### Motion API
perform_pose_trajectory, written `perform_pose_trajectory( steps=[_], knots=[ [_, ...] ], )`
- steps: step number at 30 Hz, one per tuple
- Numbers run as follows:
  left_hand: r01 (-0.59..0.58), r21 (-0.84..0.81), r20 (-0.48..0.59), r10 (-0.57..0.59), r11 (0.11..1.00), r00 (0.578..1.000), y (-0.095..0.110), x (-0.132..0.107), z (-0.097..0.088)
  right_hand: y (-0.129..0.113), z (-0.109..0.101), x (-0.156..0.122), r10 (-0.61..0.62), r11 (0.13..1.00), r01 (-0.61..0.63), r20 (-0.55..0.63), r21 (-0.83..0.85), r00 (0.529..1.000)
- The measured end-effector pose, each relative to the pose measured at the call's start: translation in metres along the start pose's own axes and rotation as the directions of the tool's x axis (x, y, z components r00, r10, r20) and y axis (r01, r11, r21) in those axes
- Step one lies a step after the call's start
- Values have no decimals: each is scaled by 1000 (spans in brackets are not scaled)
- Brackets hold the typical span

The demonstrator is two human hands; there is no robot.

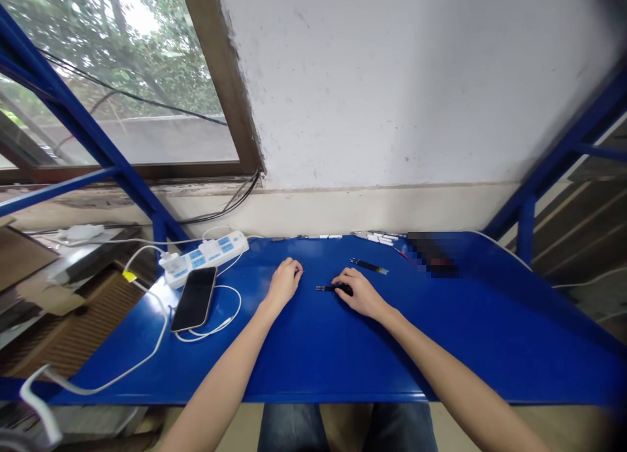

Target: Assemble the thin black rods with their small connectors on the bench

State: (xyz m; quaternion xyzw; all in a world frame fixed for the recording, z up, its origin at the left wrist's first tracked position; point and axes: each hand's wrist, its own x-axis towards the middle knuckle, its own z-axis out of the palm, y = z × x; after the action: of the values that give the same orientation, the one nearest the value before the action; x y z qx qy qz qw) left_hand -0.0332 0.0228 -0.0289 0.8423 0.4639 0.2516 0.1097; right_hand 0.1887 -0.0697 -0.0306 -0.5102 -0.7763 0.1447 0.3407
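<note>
My right hand rests on the blue table, its fingers closed round slim black pens whose silvery ends point left. To the left, my left hand lies on the table with its fingers curled in; whatever they may hold is hidden. Beyond my right hand lies a small group of black pens with clear ends, apart from it. Several white pens lie at the table's back edge, near the wall.
On the left, a phone leans against a white power strip with plugs in it. A white cable trails over the left edge. A blurred dark object lies at the back right. Blue metal posts flank the table.
</note>
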Motion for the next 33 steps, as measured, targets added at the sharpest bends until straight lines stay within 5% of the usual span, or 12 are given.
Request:
perform_pose_trajectory(
  steps=[10, 27, 33],
  knots=[
    [-83, -168, -15, 82, 982, 997, 19, -3, -3, 38, -25, -4, 223, 921, -295, -276, -254, 935],
    [-54, -356, 3, 59, 933, 998, 35, -5, -8, 51, -22, -7, 259, 868, -341, -258, -360, 931],
    [33, -509, 39, -15, 860, 999, 37, -5, -2, 38, -25, -2, 265, 938, -296, -175, -182, 948]
  ],
)
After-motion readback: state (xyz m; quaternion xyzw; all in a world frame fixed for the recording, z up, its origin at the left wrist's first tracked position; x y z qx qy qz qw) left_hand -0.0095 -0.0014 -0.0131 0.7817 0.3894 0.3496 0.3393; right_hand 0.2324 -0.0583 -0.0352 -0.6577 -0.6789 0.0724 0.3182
